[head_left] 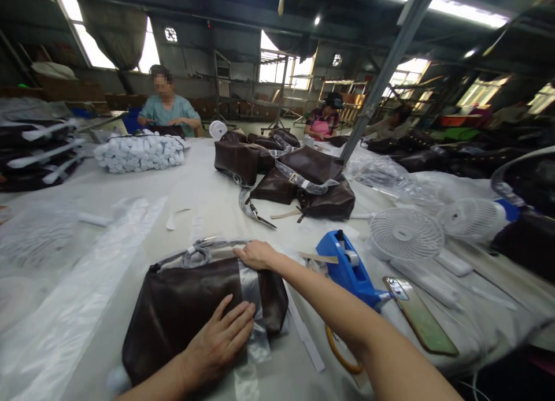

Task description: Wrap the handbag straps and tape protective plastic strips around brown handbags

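Observation:
A dark brown leather handbag (pixel 182 297) lies on the table in front of me. A clear plastic strip (pixel 250 288) runs down over its right part and past its lower edge. My left hand (pixel 223 334) rests flat on the bag, fingertips at the strip, fingers stretched out. At the bag's top edge, my right hand (pixel 256 255) has its fingers curled at the strip's upper end, close to the strap. The fingertips are partly hidden. A wrapped strap (pixel 197 253) lies coiled along the top edge.
To the right are a blue tape dispenser (pixel 347 268), a phone (pixel 420 314), a white fan (pixel 406 233) and a yellow ring (pixel 340 355). More brown bags (pixel 303 181) are piled beyond. White rolls (pixel 139 152) lie at the back left, plastic sheeting (pixel 87 308) at left. Co-workers sit across the table.

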`<action>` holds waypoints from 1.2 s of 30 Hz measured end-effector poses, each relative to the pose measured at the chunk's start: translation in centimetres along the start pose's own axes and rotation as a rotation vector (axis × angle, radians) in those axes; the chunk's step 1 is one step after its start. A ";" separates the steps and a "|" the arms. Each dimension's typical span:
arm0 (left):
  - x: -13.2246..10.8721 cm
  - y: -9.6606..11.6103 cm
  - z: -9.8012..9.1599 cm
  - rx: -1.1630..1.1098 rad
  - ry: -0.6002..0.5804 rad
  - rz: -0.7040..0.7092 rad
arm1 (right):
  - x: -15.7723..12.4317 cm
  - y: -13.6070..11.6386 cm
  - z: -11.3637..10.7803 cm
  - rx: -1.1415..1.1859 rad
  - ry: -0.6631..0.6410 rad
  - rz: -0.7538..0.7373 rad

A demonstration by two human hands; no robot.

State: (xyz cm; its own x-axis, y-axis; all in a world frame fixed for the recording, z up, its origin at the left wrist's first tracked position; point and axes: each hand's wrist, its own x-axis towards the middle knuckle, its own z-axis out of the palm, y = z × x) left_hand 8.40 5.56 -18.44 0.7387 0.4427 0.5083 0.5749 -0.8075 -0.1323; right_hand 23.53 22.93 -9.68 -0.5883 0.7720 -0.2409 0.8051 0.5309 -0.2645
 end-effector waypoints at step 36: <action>1.6 1.0 -2.0 -0.184 0.071 -0.215 | -22.0 -6.6 17.7 0.843 0.505 -0.112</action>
State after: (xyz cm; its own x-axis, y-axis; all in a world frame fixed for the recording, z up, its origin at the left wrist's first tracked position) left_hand 9.41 4.68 -16.06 0.5764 0.5885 0.5670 0.6377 -0.7578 0.1382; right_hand 29.76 -3.73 -19.13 -0.3982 0.8949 0.2014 0.3134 0.3391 -0.8870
